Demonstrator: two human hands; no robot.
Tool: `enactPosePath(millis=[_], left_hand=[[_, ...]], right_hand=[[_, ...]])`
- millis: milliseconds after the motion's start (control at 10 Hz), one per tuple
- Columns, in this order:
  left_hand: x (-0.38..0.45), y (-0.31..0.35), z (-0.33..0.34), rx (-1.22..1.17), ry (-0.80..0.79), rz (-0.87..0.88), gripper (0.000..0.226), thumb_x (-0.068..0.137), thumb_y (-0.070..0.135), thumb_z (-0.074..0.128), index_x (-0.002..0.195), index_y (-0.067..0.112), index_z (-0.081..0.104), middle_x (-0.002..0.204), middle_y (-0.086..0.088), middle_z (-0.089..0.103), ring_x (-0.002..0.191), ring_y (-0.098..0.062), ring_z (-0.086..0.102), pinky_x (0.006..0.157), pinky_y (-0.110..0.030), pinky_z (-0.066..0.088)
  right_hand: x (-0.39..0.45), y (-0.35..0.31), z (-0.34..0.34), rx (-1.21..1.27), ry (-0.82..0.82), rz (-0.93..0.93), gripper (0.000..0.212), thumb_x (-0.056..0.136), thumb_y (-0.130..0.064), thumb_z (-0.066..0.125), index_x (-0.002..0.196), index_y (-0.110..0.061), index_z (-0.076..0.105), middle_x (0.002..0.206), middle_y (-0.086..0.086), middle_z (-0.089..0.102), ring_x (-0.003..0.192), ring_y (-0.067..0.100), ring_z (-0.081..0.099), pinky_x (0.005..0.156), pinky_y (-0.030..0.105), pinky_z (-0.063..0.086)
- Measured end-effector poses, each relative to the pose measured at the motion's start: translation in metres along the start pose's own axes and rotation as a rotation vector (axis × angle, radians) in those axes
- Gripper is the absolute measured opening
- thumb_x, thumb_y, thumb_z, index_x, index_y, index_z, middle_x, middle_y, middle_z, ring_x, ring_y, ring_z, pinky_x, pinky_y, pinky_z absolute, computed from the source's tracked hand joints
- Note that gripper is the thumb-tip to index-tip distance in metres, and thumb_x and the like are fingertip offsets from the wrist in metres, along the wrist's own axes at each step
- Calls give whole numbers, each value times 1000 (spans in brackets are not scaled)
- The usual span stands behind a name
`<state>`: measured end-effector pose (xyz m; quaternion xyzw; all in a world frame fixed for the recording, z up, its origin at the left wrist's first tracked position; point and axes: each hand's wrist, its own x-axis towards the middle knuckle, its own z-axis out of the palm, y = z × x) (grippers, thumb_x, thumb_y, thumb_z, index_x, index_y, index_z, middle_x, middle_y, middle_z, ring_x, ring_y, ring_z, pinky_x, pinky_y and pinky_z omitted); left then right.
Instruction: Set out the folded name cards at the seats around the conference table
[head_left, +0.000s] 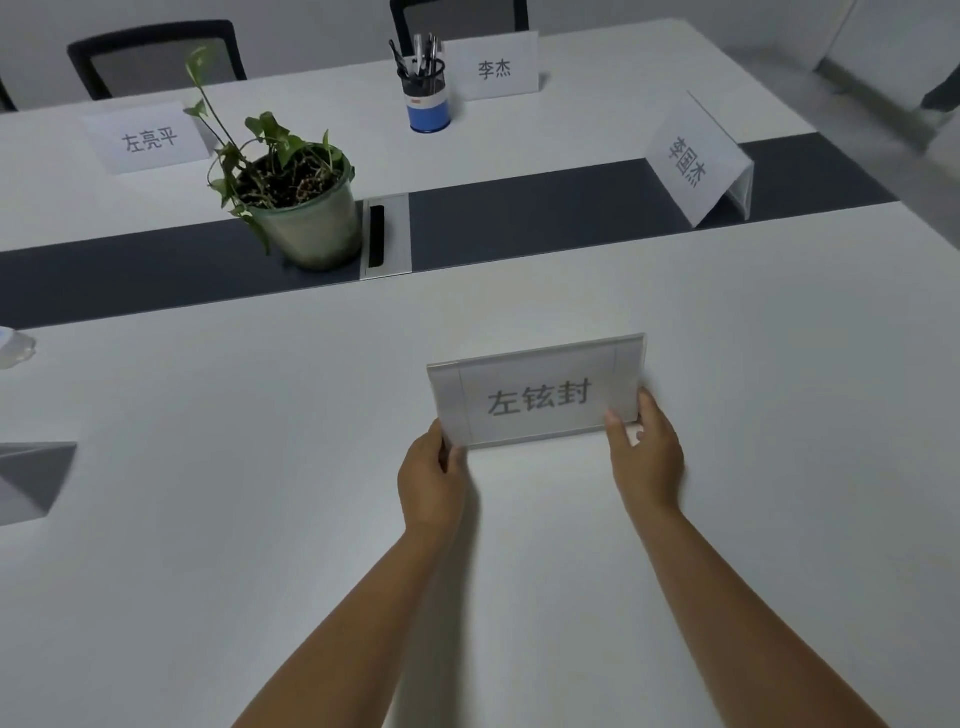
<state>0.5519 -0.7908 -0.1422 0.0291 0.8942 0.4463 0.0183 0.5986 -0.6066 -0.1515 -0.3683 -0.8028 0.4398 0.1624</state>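
Observation:
A folded name card in a clear holder (537, 392) stands on the white conference table (208, 467) in front of me, its printed face toward me. My left hand (434, 480) pinches its lower left corner. My right hand (647, 449) grips its right edge, thumb on the front face. Three more name cards stand farther off: one at the far left (148, 137), one at the far side by the pen cup (496, 67), one at the table's right end (693, 158).
A potted plant (298, 208) sits on the dark centre strip (545, 208) next to a cable hatch (387, 236). A pen cup (426, 96) stands beyond. Two chairs (156, 57) line the far side. A grey folded object (31, 478) lies at the left edge.

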Motion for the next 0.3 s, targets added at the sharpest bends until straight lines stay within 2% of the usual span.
enactPosePath(millis=[100,200,300], left_hand=[[0,-1,-1,-13,-23,-12,9,83,3,46,76,9,48,65,-4,46,60,-15,38,55,-9,32],[0,1,-5,-48,-72,-75,21,84,5,46,101,15,53,89,-7,61,81,-21,54,64,-8,36],[-19,-7,-11,10,-83,-106,48,89,13,45,135,7,32,135,-7,46,125,-23,42,102,-27,30]], right_hand=[[1,2,3,-27,2,1,52,86,-26,54,132,-9,38,130,19,52,113,37,50,96,49,43],[-1,0,2,-31,0,-2,52,86,-28,54,132,-11,38,130,18,52,112,36,51,95,48,44],[-4,7,3,26,23,-16,60,81,-41,53,132,-15,35,133,13,51,115,33,50,95,50,44]])
